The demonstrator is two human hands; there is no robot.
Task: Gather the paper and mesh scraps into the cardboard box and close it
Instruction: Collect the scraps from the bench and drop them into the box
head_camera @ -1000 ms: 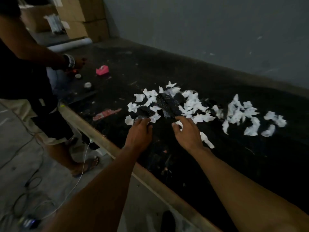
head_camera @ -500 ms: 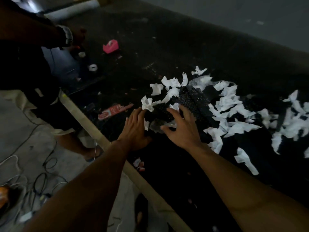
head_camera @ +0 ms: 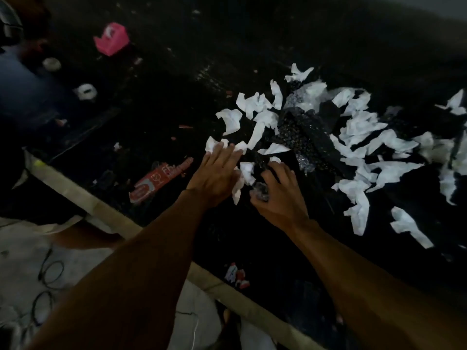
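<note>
Several torn white paper scraps (head_camera: 358, 127) lie scattered over the dark table (head_camera: 265, 39), spreading to the right edge of view. Among them lies a pile of dark dotted mesh scraps (head_camera: 300, 137). My left hand (head_camera: 217, 173) rests flat with fingers apart on the left end of the pile, touching white scraps. My right hand (head_camera: 278, 193) is curled around a small dark mesh scrap (head_camera: 260, 192) with white paper beside it. No cardboard box is in view.
A pink tape dispenser (head_camera: 111, 39) and two tape rolls (head_camera: 86, 90) sit at the far left. A red and white wrapper (head_camera: 159, 179) lies near the table's wooden front edge (head_camera: 101, 210). Another person stands at the left. Cables lie on the floor (head_camera: 48, 274).
The camera has come closer and tilted down. Both hands have moved into the left end of the pile; the right hand has closed around a mesh scrap.
</note>
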